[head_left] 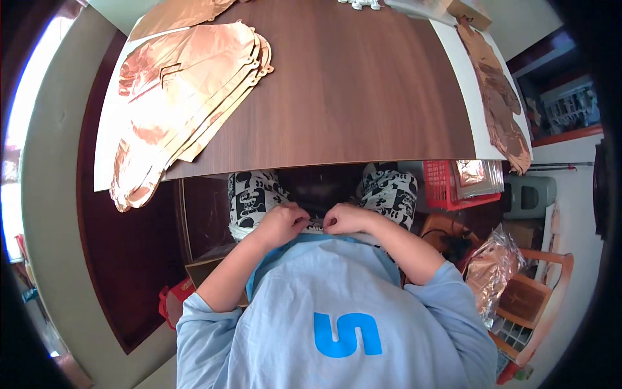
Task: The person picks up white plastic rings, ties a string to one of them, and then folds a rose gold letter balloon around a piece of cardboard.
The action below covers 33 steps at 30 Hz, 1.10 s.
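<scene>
Both my hands are in my lap, below the near edge of the brown wooden table (363, 84). My left hand (282, 223) and my right hand (346, 219) are close together with fingers closed. Each pinches an end of a thin pale strip (317, 225) at the upper edge of my light blue shirt (337, 292). What the strip is cannot be told. My knees in black-and-white patterned trousers (249, 194) show just beyond the hands, under the table edge.
A stack of flat rose-gold foil balloons (194, 78) lies on white paper at the table's left. More foil pieces (499, 97) lie along the right edge. A red basket (447, 185), a crumpled foil bag (492, 266) and a wooden chair (544, 285) are at my right.
</scene>
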### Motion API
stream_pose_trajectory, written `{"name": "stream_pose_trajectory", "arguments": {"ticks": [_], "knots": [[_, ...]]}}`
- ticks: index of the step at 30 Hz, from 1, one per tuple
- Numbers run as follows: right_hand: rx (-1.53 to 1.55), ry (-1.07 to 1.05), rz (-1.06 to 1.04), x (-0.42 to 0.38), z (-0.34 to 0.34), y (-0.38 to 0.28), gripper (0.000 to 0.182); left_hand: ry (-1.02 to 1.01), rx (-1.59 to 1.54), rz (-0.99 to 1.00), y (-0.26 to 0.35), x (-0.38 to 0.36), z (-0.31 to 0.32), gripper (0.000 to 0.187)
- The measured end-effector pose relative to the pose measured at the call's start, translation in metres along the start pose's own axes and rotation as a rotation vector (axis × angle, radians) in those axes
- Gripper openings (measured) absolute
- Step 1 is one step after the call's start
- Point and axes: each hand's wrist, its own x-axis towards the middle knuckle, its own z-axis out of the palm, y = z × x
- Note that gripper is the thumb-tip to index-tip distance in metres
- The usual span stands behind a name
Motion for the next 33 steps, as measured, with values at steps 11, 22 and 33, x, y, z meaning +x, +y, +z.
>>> {"name": "stream_pose_trajectory", "arguments": {"ticks": [11, 22, 33], "knots": [[-0.193, 0.230, 0.020, -0.002, -0.008, -0.012, 0.025, -0.006, -0.006, -0.012, 0.002, 0.017, 0.001, 0.020], [-0.001, 0.275, -0.004, -0.008, -0.013, -0.006, 0.023, -0.180, 0.428, 0.072, 0.001, 0.046, 0.029, 0.017], [0.823, 0.383, -0.161, -0.038, -0.029, -0.059, 0.042, 0.028, -0.148, 0.188, 0.057, 0.046, -0.051, 0.012]]}}
